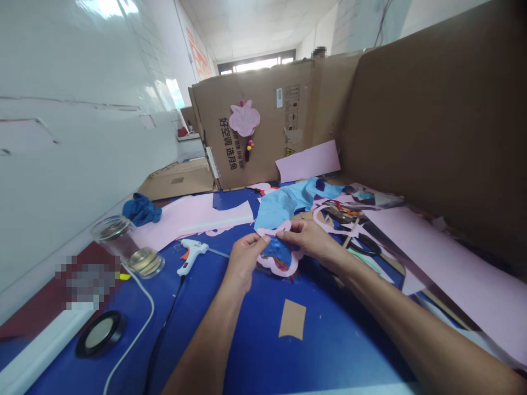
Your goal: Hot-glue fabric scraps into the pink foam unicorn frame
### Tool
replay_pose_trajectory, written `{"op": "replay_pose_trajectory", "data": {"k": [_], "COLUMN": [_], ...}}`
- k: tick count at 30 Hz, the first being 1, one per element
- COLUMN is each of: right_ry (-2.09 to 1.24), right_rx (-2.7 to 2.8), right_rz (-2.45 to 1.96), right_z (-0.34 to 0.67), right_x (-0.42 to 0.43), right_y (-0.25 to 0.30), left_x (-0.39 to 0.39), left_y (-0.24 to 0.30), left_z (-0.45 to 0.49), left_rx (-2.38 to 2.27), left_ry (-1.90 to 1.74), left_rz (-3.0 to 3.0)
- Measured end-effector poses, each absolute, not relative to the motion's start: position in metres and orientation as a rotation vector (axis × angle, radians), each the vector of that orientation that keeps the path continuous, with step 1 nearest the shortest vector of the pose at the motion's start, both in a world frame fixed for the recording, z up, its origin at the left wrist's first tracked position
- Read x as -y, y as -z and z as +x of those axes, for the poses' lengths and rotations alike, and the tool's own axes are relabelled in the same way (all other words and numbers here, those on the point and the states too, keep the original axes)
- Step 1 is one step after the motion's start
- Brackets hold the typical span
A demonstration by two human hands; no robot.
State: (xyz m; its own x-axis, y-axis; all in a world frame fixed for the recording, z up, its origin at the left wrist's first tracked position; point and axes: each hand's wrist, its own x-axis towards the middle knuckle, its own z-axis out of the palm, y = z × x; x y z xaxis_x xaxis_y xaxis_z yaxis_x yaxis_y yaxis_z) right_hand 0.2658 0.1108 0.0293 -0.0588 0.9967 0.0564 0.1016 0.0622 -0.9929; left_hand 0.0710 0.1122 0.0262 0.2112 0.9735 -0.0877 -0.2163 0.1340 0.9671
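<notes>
Between my two hands is a pink paper cutout (291,267) with a wavy flower-like edge and a shiny blue patch at its middle. My left hand (245,262) pinches its upper left edge between thumb and fingers. On the upper right, the thumb and fingers of my right hand (309,239) grip the same cutout. Light blue cloth (284,204) lies just behind it. A small brown cardboard piece (292,319) rests on the blue table (255,351) nearer to me. Part of the cutout is covered by my fingers.
A white glue gun (191,255) lies left, its cord running forward. Beyond it stand a clear jar (123,236) and a black tape roll (100,333). Paper scraps and a large pink sheet (444,263) cover the right. Cardboard walls (263,153) enclose the back; a pink flower ornament (245,119) hangs there.
</notes>
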Motion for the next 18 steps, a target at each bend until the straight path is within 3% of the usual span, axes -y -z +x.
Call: {"op": "replay_pose_trajectory", "data": {"k": [18], "right_ry": [-1.162], "right_rx": [1.38], "right_rz": [-1.177], "right_z": [0.2608], "right_x": [-0.1067], "right_y": [-0.0318], "left_x": [-0.1144], "left_y": [-0.0215], "left_z": [0.071], "left_rx": [-0.944], "left_ry": [-1.14], "left_rz": [1.111]}}
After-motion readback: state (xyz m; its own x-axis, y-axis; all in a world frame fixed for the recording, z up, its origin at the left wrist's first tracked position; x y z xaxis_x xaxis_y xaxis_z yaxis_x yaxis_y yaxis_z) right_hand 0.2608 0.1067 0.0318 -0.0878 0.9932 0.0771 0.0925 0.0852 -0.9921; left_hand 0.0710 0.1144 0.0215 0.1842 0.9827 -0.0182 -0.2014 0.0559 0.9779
